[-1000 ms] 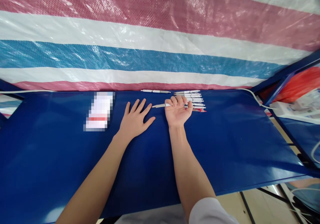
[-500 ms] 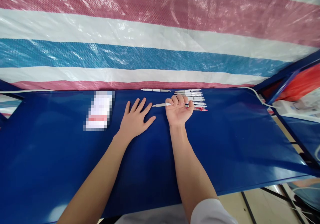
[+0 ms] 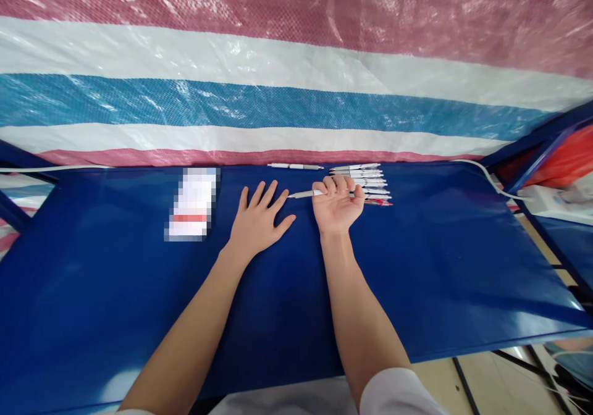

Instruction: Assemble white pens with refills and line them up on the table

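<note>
My left hand (image 3: 256, 222) lies palm down on the blue table, its fingers spread and nothing in it. Turned palm up, my right hand (image 3: 337, 208) has its fingers curled over a white pen (image 3: 302, 194). The pen's tip points left and comes close to my left index finger; its middle is hidden by my fingers. Beyond and to the right of that hand lies a row of several white pens (image 3: 376, 182), partly covered by the fingers. A pen with red parts (image 3: 380, 202) is at the near end of the row. One more white pen (image 3: 295, 166) lies alone along the back edge.
A blurred-out white rectangular item (image 3: 192, 205) with a red band lies left of my hands. Behind the blue table (image 3: 445, 267) hangs a striped plastic sheet (image 3: 278, 109). A white cable (image 3: 482, 177) runs over the back right corner toward a white power strip (image 3: 546, 199).
The camera view has turned slightly left, so everything appears a little farther right. Both hands and the held pen keep nearly the same pose.
</note>
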`<control>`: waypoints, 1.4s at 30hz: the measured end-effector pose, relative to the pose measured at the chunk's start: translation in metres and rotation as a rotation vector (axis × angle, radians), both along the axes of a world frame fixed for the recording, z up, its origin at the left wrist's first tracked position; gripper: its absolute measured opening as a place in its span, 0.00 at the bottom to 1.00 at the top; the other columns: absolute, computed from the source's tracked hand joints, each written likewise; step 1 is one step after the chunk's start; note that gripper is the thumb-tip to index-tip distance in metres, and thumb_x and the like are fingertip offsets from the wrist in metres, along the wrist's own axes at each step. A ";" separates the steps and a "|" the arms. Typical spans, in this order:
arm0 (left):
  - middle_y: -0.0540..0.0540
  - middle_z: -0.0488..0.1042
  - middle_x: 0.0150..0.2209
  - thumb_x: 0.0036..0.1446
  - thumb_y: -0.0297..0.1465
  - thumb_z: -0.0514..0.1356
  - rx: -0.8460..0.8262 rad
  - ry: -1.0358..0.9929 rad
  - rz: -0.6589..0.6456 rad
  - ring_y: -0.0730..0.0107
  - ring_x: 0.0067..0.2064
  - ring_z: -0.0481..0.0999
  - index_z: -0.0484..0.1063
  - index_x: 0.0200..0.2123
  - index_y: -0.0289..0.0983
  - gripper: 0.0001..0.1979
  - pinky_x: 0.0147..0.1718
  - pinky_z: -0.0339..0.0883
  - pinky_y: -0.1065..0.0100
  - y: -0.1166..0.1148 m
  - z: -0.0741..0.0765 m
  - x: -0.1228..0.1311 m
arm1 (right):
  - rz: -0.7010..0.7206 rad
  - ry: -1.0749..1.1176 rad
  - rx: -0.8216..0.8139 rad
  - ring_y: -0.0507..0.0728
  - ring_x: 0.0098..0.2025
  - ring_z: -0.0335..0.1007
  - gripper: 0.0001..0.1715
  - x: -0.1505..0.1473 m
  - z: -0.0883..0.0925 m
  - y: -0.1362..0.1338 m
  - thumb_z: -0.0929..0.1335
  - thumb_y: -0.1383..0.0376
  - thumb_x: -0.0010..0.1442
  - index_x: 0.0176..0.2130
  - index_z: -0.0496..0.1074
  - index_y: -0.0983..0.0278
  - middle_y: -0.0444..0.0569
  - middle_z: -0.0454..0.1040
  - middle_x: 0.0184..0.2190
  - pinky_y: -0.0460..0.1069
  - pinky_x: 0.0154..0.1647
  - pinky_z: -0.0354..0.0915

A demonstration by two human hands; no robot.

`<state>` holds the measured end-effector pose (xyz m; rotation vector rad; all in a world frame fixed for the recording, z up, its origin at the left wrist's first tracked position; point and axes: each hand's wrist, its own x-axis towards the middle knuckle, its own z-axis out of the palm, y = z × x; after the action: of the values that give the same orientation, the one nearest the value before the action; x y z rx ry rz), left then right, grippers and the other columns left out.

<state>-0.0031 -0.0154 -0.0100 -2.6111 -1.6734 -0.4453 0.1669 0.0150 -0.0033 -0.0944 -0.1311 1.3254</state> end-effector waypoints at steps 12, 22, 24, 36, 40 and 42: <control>0.40 0.59 0.66 0.63 0.45 0.52 0.024 -0.024 -0.003 0.45 0.67 0.56 0.64 0.63 0.41 0.28 0.64 0.42 0.41 0.001 -0.003 -0.001 | -0.017 -0.025 0.000 0.51 0.22 0.48 0.13 0.000 -0.001 0.001 0.62 0.61 0.60 0.26 0.53 0.59 0.38 0.51 0.22 0.50 0.25 0.55; 0.40 0.58 0.67 0.63 0.46 0.52 0.011 -0.006 -0.002 0.45 0.67 0.56 0.64 0.63 0.42 0.28 0.64 0.43 0.41 0.002 -0.003 -0.002 | -0.021 -0.054 0.032 0.51 0.22 0.49 0.13 0.000 -0.004 0.002 0.62 0.61 0.59 0.25 0.53 0.59 0.38 0.52 0.22 0.51 0.26 0.56; 0.41 0.59 0.67 0.63 0.46 0.52 0.008 -0.018 -0.004 0.45 0.67 0.56 0.64 0.63 0.42 0.28 0.64 0.43 0.40 0.002 -0.003 -0.002 | -0.015 -0.060 0.034 0.51 0.23 0.50 0.14 0.000 -0.004 0.002 0.62 0.60 0.59 0.25 0.53 0.59 0.38 0.52 0.22 0.51 0.26 0.57; 0.39 0.58 0.67 0.63 0.46 0.53 0.007 -0.032 -0.006 0.44 0.67 0.56 0.64 0.63 0.41 0.29 0.64 0.43 0.39 0.000 -0.001 -0.001 | 0.067 0.024 0.103 0.51 0.23 0.52 0.16 -0.001 -0.003 0.000 0.62 0.54 0.62 0.28 0.56 0.59 0.37 0.55 0.22 0.50 0.27 0.57; 0.40 0.59 0.66 0.63 0.45 0.53 0.021 -0.029 0.000 0.44 0.67 0.56 0.64 0.63 0.42 0.28 0.64 0.43 0.40 0.000 -0.001 -0.001 | 0.043 -0.004 0.059 0.51 0.23 0.50 0.20 -0.001 -0.001 -0.001 0.61 0.50 0.63 0.27 0.56 0.59 0.37 0.53 0.21 0.50 0.27 0.56; 0.39 0.59 0.66 0.63 0.45 0.53 0.018 -0.037 -0.004 0.44 0.67 0.56 0.64 0.63 0.42 0.28 0.64 0.43 0.40 0.000 -0.001 0.000 | 0.025 -0.037 0.023 0.51 0.22 0.50 0.21 -0.002 0.001 -0.002 0.60 0.49 0.63 0.26 0.55 0.58 0.37 0.52 0.21 0.51 0.26 0.56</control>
<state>-0.0036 -0.0155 -0.0109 -2.6101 -1.6665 -0.5101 0.1653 0.0133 -0.0027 -0.0982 -0.1797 1.3468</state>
